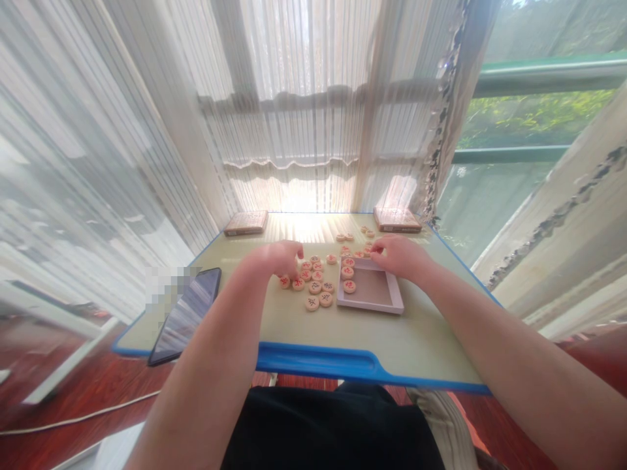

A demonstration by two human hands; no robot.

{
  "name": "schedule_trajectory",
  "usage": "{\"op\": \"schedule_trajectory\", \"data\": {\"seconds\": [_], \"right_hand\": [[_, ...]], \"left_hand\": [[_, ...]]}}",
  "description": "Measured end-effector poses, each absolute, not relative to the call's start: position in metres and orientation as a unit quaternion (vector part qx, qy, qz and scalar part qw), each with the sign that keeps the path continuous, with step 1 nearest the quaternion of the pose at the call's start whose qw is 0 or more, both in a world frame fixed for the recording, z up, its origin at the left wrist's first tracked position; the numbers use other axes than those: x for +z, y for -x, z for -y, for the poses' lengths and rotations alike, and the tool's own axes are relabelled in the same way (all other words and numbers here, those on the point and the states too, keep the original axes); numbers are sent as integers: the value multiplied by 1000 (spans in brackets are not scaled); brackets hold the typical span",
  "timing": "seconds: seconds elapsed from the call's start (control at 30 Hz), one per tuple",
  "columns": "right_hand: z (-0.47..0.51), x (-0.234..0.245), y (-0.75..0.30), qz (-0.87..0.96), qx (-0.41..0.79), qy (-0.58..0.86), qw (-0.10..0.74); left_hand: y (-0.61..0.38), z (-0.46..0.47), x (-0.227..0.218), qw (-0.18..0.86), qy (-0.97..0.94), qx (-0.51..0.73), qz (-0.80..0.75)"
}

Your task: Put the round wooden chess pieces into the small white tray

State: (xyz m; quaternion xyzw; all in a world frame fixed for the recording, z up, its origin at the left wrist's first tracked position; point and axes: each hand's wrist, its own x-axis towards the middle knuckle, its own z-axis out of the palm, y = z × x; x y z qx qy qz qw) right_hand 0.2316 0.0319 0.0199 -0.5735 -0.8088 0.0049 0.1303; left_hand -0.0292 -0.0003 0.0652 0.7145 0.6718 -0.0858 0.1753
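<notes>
Round wooden Chinese chess pieces with red and dark characters lie in a loose cluster left of a shallow box tray. My left hand hovers over the cluster's left edge, fingers apart, its fingertips close to red-marked pieces. Inside the tray, three red-marked pieces line the left wall. At the tray's far right corner is my right hand, fingers pressed together beside a few pieces. What those fingers hold, if anything, is hidden.
A phone or tablet lies at the table's left edge. Flat boxes stand at the back left and back right. More pieces lie beyond the tray. The table has a blue rim; curtains hang behind it.
</notes>
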Motion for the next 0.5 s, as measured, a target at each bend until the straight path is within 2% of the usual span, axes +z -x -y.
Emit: {"op": "schedule_trajectory", "data": {"seconds": [0.2,0.37,0.5], "right_hand": [[-45,16,-246,774,-41,600,198],[-56,10,-260,695,-20,709,121],[-58,8,-262,688,5,718,105]], "left_hand": [[30,3,72,204,-675,-14,-709],[38,3,70,172,-673,-55,-717],[40,11,70,124,-674,-84,-723]]}}
